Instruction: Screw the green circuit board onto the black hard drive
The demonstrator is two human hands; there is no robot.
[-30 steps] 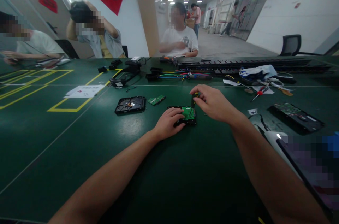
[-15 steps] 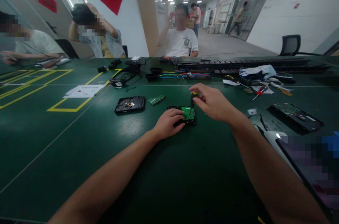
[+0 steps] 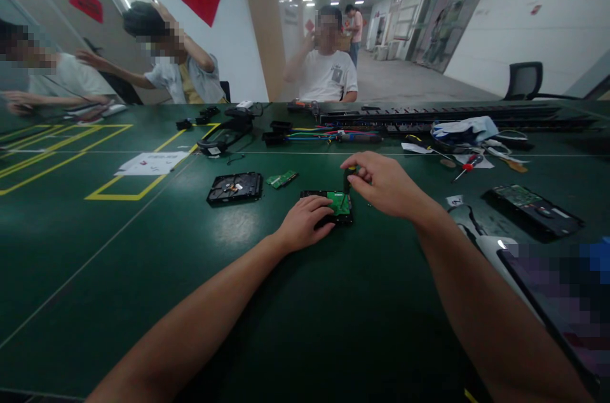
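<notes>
So, at the far left sits a person in a white short-sleeved top (image 3: 79, 75), and next along, a person in a pale blue shirt over yellow (image 3: 164, 82) with both arms raised. In front of them, yellow tape outlines (image 3: 119, 198) mark the long dark green counter (image 3: 333, 314), and a white sheet of paper with a small red mark (image 3: 152, 164) lies across one outline. Next comes a black rectangular hard drive with a bare dark face (image 3: 234, 188), lying flat, then a small loose green circuit board (image 3: 282, 180) just beside it. The left hand (image 3: 305, 220) holds down a second black hard drive with a green board on its face (image 3: 337, 203), fingers over the top and thumb at the near edge. This drive lies flat on the counter, between the two hands. To its right, the right hand (image 3: 384, 184) is clamped on a black-and-yellow screwdriver handle (image 3: 347, 179), its thin shaft slanting down to the green board; whether the tip sits in a screw is too small to tell. Farther right are a crumpled white-and-blue cloth (image 3: 464, 131), a red-and-black screwdriver (image 3: 471, 163) and a third black hard drive, board side up (image 3: 534, 211).
</notes>
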